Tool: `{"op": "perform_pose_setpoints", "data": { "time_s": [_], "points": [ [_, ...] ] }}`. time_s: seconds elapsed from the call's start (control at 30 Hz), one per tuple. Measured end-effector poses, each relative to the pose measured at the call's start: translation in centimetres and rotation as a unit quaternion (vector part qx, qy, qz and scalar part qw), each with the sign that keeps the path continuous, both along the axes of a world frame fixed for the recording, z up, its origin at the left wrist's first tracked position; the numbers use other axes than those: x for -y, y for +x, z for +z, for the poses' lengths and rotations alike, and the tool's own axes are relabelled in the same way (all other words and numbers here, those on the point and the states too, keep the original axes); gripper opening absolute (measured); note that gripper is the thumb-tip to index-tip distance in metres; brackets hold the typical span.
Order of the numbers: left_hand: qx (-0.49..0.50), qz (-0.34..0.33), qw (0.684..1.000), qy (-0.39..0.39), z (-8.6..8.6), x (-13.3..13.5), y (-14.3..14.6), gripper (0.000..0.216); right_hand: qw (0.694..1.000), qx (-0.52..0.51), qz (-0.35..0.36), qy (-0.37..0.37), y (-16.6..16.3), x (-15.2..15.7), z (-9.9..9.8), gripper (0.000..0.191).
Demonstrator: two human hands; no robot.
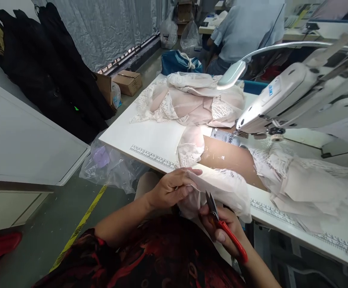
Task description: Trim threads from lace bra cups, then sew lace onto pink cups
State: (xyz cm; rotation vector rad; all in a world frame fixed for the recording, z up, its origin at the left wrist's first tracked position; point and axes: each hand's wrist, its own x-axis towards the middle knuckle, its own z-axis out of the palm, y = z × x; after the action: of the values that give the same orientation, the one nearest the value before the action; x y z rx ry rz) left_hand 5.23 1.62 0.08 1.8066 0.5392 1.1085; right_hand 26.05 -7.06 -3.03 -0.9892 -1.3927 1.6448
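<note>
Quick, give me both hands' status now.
Left hand: closed, pinching the lace fabric at the table edge.
Right hand: closed on red snips, blades pointing up at the fabric.

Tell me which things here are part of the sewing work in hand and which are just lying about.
In hand:
left hand gripping lace fabric piece
right hand holding red thread snips
sewing machine

Lying about:
cardboard box
black garments
plastic bags
lace pile
</note>
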Motion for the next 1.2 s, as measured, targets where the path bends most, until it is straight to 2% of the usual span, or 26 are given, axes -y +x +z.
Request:
{"op": "perform_pose_setpoints", "data": {
  "time_s": [0.1, 0.2, 0.27, 0.4, 0.5, 0.7, 0.8, 1.03, 1.2],
  "points": [
    [0.057, 0.021, 0.991, -0.115, 0.8, 0.3, -1.0, 0.024, 1.000, -0.009, 0.024, -0.012, 1.5, 1.1, 0.8, 0.053],
    [0.093, 0.048, 0.985, -0.139, 1.7, 0.1, -2.6, 0.024, 0.996, 0.028, 0.064, 0.046, 3.1, 1.7, 1.5, 0.054],
    [0.089, 0.007, 0.989, -0.118, 2.7, -0.1, -3.5, 0.018, 0.993, 0.078, 0.057, 0.072, 3.8, 1.6, 2.0, 0.056],
    [-0.018, -0.151, 0.985, -0.081, 4.0, -0.4, -4.1, 0.016, 0.985, 0.158, 0.039, 0.056, 3.5, 0.9, 2.9, 0.050],
    [-0.104, -0.201, 0.971, -0.073, 3.4, -0.1, -4.0, 0.018, 0.977, 0.198, 0.071, 0.036, 2.2, 0.1, 3.0, 0.041],
    [-0.143, -0.210, 0.964, -0.075, 1.5, 0.8, -3.8, 0.019, 0.971, 0.214, 0.099, 0.034, 0.6, -0.4, 2.4, 0.033],
    [-0.156, -0.209, 0.963, -0.072, 1.3, 0.8, -3.7, 0.020, 0.971, 0.210, 0.108, 0.045, 0.2, -0.6, 2.6, 0.031],
    [-0.152, -0.198, 0.966, -0.065, 1.3, 0.9, -3.3, 0.021, 0.963, 0.242, 0.095, 0.065, -0.4, -1.2, 2.9, 0.045],
    [-0.149, -0.200, 0.966, -0.071, 1.3, 0.9, -3.2, 0.021, 0.962, 0.246, 0.103, 0.060, -0.4, -1.2, 2.9, 0.030]
  ]
}}
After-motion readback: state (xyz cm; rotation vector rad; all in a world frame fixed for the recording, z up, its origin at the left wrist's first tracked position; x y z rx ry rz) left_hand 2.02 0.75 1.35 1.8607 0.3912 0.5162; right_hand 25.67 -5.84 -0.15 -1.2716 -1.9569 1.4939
